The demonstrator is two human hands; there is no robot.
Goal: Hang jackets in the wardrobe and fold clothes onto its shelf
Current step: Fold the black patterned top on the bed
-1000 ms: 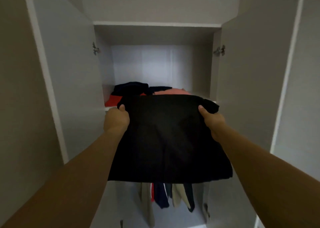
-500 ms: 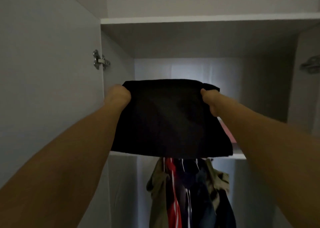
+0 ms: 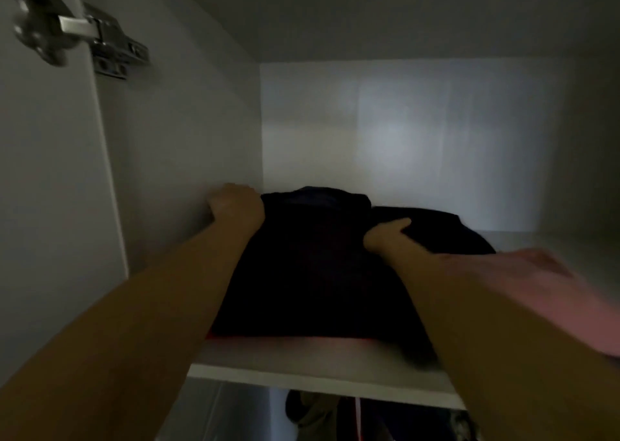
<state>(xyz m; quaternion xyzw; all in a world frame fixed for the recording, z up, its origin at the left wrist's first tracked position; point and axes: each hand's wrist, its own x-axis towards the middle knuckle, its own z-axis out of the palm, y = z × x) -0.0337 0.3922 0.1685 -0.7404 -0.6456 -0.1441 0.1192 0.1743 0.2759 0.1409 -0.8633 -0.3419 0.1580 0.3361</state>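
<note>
A folded black garment (image 3: 308,273) lies on the wardrobe's white upper shelf (image 3: 302,363), on top of a red garment (image 3: 255,337) whose edge shows at the front. My left hand (image 3: 235,205) grips the black garment's far left corner, close to the wardrobe's left wall. My right hand (image 3: 389,239) grips its far right corner, thumb on top. Another dark garment (image 3: 446,229) lies behind and right of it. A pink garment (image 3: 536,289) lies on the shelf to the right, under my right forearm.
The left door's metal hinge (image 3: 100,41) sits at the upper left. The shelf's back wall (image 3: 402,145) is lit and bare. Hanging jackets (image 3: 322,417) show below the shelf edge.
Both hands have carried the black garment up and forward into the shelf and lowered it onto the stack. The view has moved in close to the shelf.
</note>
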